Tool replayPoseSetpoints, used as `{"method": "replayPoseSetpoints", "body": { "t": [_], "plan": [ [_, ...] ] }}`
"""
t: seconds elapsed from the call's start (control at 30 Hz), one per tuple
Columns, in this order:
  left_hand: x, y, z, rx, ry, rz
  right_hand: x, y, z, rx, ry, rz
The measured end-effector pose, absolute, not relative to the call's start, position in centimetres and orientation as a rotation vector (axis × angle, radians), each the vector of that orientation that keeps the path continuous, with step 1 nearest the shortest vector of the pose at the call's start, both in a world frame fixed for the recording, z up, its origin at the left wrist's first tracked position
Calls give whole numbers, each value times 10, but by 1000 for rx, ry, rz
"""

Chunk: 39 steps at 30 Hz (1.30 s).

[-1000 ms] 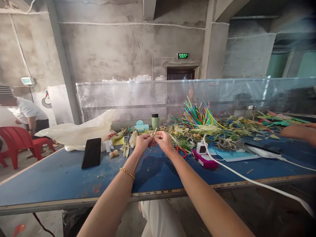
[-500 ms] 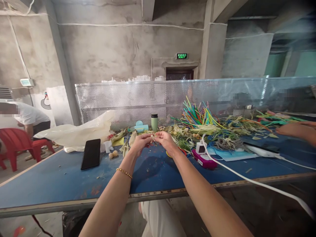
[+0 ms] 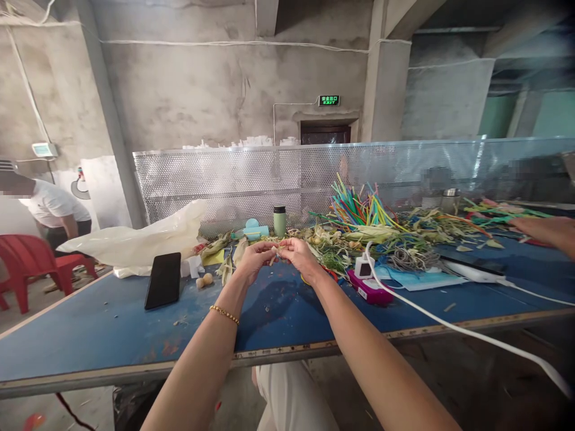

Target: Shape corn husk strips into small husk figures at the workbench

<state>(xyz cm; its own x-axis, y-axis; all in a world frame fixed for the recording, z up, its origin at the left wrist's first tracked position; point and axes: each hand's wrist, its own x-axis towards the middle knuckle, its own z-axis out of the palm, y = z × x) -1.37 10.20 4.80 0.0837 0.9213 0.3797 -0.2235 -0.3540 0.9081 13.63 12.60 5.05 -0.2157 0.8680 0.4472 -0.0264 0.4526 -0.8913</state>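
My left hand (image 3: 255, 261) and my right hand (image 3: 298, 255) meet over the middle of the blue table (image 3: 278, 326). Their fingers are pinched around a small pale strip of corn husk (image 3: 275, 254), most of it hidden by the fingertips. Just left of my left hand lie dry husk pieces (image 3: 227, 269) and two small round tan balls (image 3: 205, 281). Beyond my right hand spreads a heap of husks and green fibres (image 3: 335, 254).
A black phone (image 3: 163, 281) and a cream plastic bag (image 3: 135, 245) lie left. Behind stand a green bottle (image 3: 279, 221) and bright coloured sticks (image 3: 359, 206). To the right are a purple power strip (image 3: 369, 288), a white cable (image 3: 431, 319) and another person's arm (image 3: 545, 232).
Both hands stay together, with the fingers shifting slightly around the husk strip. The view has moved a little. At the right, the other person's arm has drawn back toward the edge.
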Motion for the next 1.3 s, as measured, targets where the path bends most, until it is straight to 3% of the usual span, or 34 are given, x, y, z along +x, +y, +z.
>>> {"method": "replayPoseSetpoints", "body": {
  "t": [0.27,0.47,0.97,1.3],
  "plan": [
    [-11,103,47,1396,689,1489,135,130,46,-695,-1561,1050],
    [-7,108,43,1430,812,1556,137,141,40,-799,-1644,797],
    [-5,114,39,1378,921,1661,137,146,38,-926,-1729,599],
    [-17,116,40,1073,789,1693,140,126,49,-684,-1908,-338]
  ]
}}
